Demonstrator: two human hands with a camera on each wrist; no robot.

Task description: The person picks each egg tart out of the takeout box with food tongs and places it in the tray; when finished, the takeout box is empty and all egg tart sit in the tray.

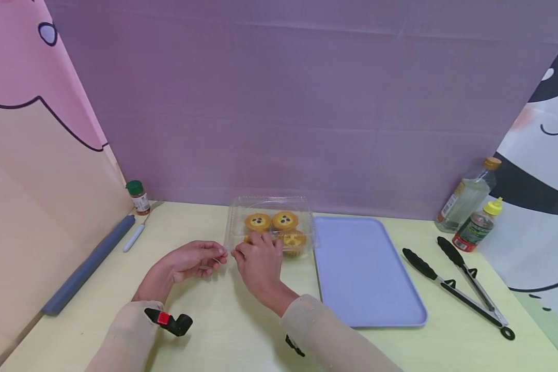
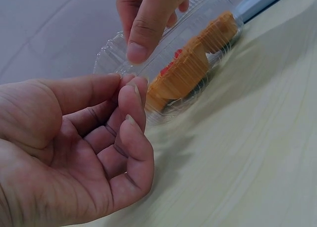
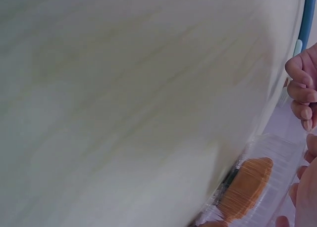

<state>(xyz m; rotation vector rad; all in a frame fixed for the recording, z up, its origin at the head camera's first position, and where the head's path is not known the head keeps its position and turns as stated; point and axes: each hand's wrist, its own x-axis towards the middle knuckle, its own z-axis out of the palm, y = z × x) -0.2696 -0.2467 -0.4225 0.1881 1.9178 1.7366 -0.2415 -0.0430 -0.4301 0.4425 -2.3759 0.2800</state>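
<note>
A clear plastic container (image 1: 310, 227) holds several round golden tarts (image 1: 285, 221), two of them showing dark dots on top. At its front left corner, my left hand (image 1: 192, 262) pinches the thin plastic edge between thumb and index finger, the other fingers curled below. Coming over the front of the container, my right hand (image 1: 262, 266) has its thumb and fingertips at the same corner, gripping the rim. In the left wrist view the left fingertips meet beside the container (image 2: 198, 86), just under the right thumb. The right wrist view catches both hands only at its right edge.
Right of the container lies a light blue tray (image 1: 367, 274). Beyond it are black-and-silver tongs (image 1: 469, 289), a clear bottle (image 1: 465, 199) and a yellow-capped bottle (image 1: 476, 227). On the left are a dark blue roll (image 1: 90, 263), a light-handled utensil (image 1: 134, 237) and a green-lidded jar (image 1: 138, 197).
</note>
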